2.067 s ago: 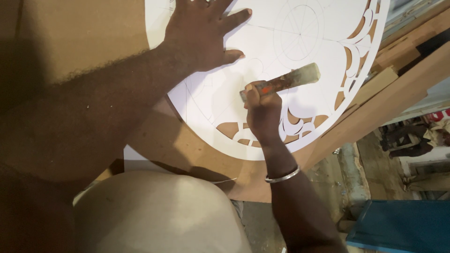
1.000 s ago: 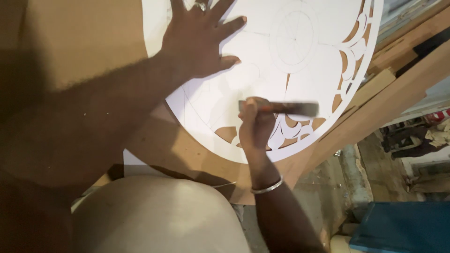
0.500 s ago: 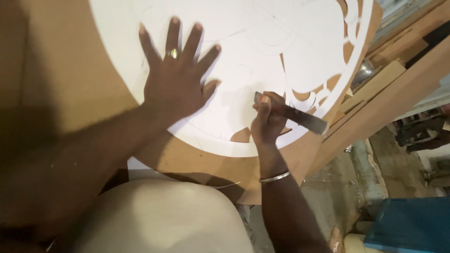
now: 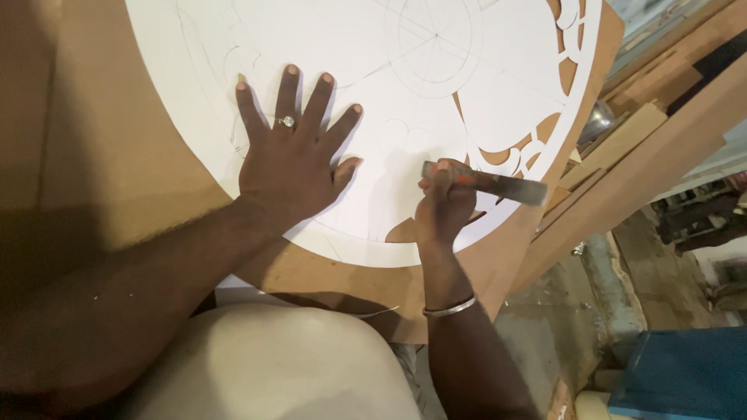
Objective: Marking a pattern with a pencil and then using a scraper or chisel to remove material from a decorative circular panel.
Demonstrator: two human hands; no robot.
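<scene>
We are gripping a flat metal file [image 4: 486, 183] in our closed right hand [image 4: 445, 208], working it at the near rim of the round white fretwork panel [image 4: 389, 78] lying on the brown board [image 4: 93, 140]. Our left hand [image 4: 292, 167] is pressing open and flat to steady the panel. Compared with moments earlier, the panel is sitting more centrally, with our left hand lower.
</scene>
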